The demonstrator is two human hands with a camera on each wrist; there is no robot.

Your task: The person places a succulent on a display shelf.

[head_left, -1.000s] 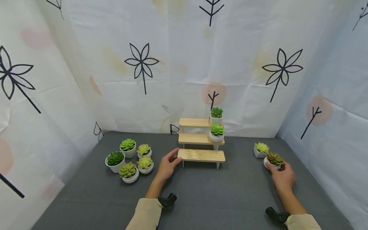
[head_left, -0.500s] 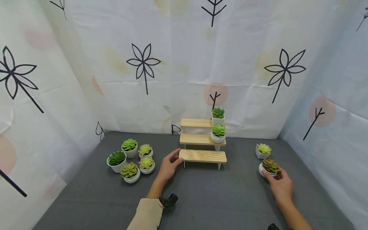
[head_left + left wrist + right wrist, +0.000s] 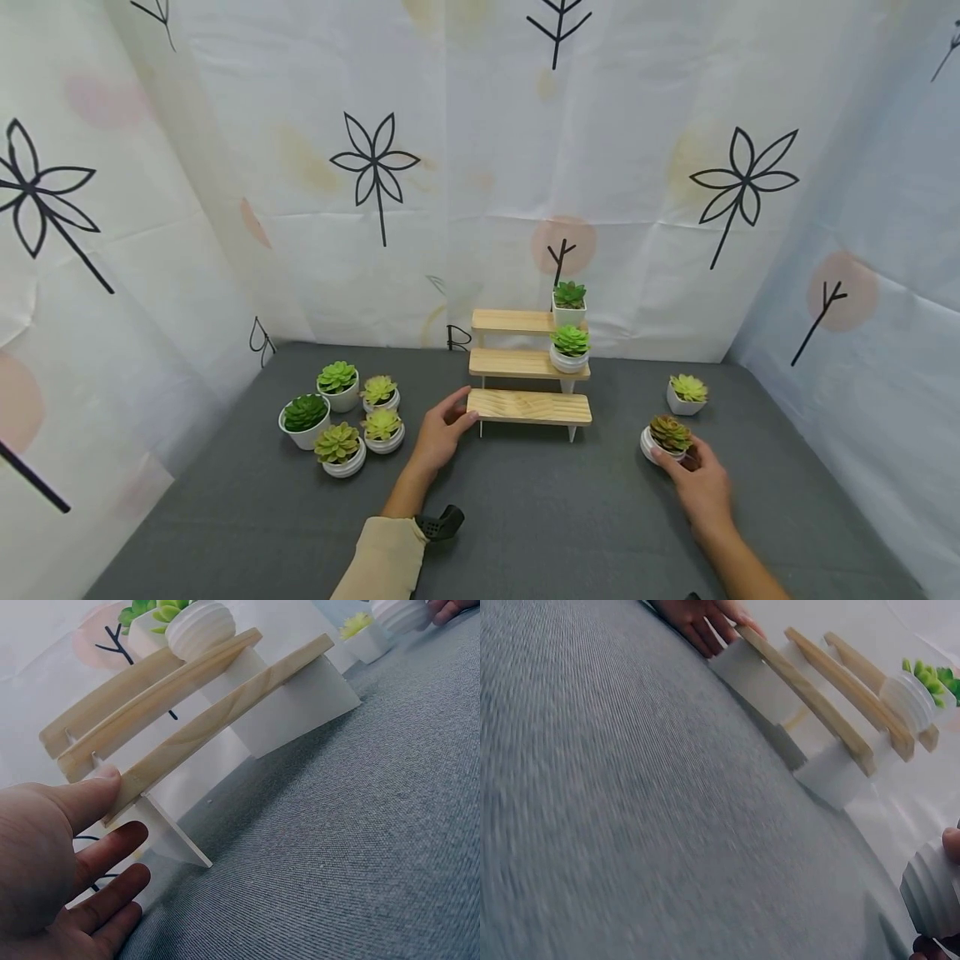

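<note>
My right hand (image 3: 705,487) holds a small potted succulent (image 3: 670,432) with reddish-green leaves by its ribbed white pot (image 3: 931,892). The thumb is on the near side of the pot. At the centre back stands a three-step wooden display stand (image 3: 529,406) with white supports. Its lowest board's left end is gripped by my left hand (image 3: 437,437), with the thumb (image 3: 105,787) against the front edge and other fingers below. A bright green succulent (image 3: 569,342) in a round pot sits on the middle step's right end; a darker one (image 3: 569,304) in a square pot stands on the top step.
Several potted succulents cluster at the left, among them a dark green one (image 3: 304,417) and a yellow-green one (image 3: 339,448). A pale succulent in a square pot (image 3: 686,397) stands at the back right. Patterned cloth (image 3: 487,183) encloses the grey table (image 3: 555,517).
My right hand has carried the reddish-green succulent leftward, away from the pale succulent at the right. The left hand stays at the stand's lowest board.
</note>
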